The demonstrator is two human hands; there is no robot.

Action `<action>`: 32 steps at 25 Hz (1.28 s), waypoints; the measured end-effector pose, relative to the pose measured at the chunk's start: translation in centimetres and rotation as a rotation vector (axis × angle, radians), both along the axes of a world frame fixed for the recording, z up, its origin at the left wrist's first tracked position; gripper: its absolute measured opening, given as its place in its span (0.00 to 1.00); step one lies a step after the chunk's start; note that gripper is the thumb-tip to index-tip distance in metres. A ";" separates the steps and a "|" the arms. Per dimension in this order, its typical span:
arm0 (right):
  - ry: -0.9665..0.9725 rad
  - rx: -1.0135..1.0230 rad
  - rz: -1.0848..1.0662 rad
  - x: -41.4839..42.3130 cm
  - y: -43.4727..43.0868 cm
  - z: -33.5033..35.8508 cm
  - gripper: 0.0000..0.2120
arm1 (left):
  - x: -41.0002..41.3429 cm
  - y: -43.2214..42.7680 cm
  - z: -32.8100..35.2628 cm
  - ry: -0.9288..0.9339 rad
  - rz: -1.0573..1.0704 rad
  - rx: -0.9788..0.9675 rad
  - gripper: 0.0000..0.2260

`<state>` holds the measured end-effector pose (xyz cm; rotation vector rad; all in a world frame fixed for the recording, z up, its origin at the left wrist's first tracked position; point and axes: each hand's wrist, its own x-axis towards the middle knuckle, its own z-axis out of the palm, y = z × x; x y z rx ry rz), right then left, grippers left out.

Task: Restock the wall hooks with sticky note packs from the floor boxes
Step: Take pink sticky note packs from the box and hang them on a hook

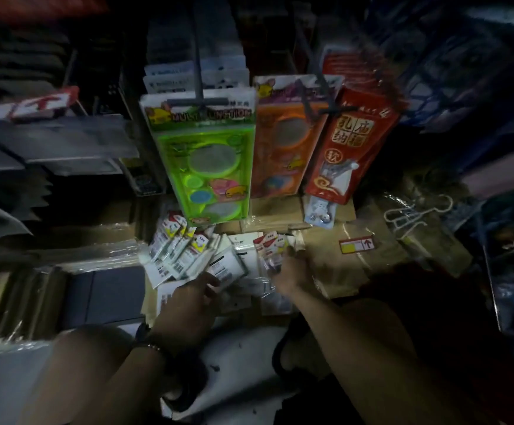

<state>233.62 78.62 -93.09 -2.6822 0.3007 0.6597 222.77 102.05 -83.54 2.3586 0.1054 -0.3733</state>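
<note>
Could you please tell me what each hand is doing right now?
Left hand: on a white pack, grip unclear.
Right hand: open, touching loose packs.

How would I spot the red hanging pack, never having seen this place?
Find the three packs hanging from wall hooks above the cardboard floor boxes. The red pack hangs at the right end, beside the orange pack. It alone is red with large gold Chinese characters; the green pack and orange one show round shapes.

Dim overall. I read the brightest patch at centre, on the green pack (206, 161); 10 to 2 o'clock falls to black. Motion blur on left hand (188, 302) and right hand (291, 271). Glare on wrapped stacks (19, 299), 8 o'clock. Edges bend.
</note>
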 end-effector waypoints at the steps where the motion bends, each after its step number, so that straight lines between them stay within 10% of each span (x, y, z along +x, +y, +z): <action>1: -0.001 -0.034 -0.011 -0.3 0.6 0.3 0.38 | -0.1 -0.4 -0.4 0.007 -0.009 0.013 0.07; 21: -0.169 -0.139 0.108 0.3 1.0 2.4 0.18 | -0.9 -2.3 1.1 0.020 -0.039 -0.036 0.17; 32: -0.227 0.745 0.004 -6.8 2.7 10.0 0.28 | -1.9 -2.6 1.3 0.068 0.260 -0.233 0.22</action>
